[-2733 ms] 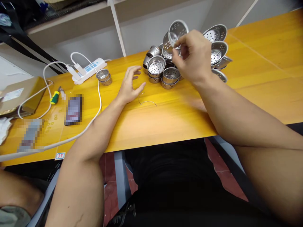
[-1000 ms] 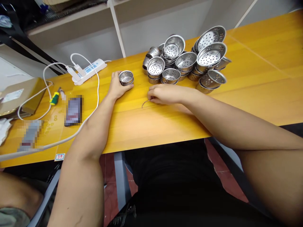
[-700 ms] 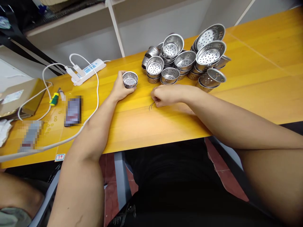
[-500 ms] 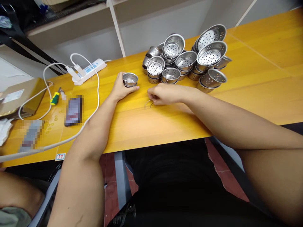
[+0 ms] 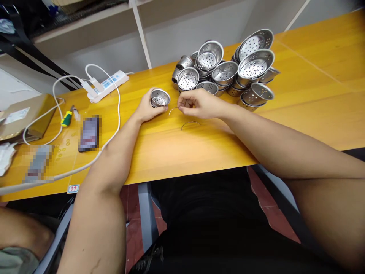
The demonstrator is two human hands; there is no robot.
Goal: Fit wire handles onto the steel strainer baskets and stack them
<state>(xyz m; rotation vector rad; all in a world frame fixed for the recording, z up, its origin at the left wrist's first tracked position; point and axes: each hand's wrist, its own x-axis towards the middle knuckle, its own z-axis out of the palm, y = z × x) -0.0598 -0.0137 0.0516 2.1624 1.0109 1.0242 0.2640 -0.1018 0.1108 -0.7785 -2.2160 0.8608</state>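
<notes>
A small perforated metal cup (image 5: 160,98) is gripped in my left hand (image 5: 147,107), its open top tilted toward me; the far fingers are hidden behind it. Just to its right, my right hand (image 5: 201,103) pinches a thin curved wire (image 5: 172,109) between thumb and fingertips, with the wire's free end pointing toward the cup but apart from it. Another curved wire (image 5: 190,122) lies on the yellow tabletop below my right hand. Behind that hand stand several perforated metal cups (image 5: 225,73), stacked and nested in different sizes.
On the left are a white power strip (image 5: 110,86) with plugged cables, a yellow-green handled tool (image 5: 66,118), two blurred-out phone-like objects and a cardboard box (image 5: 25,118). A white cable (image 5: 117,114) runs beside my left forearm. Another person's leg (image 5: 25,236) shows at lower left.
My right hand has lifted off the tabletop with one wire, leaving another lying there. My left hand has raised and tilted the small cup slightly, moving it right.
</notes>
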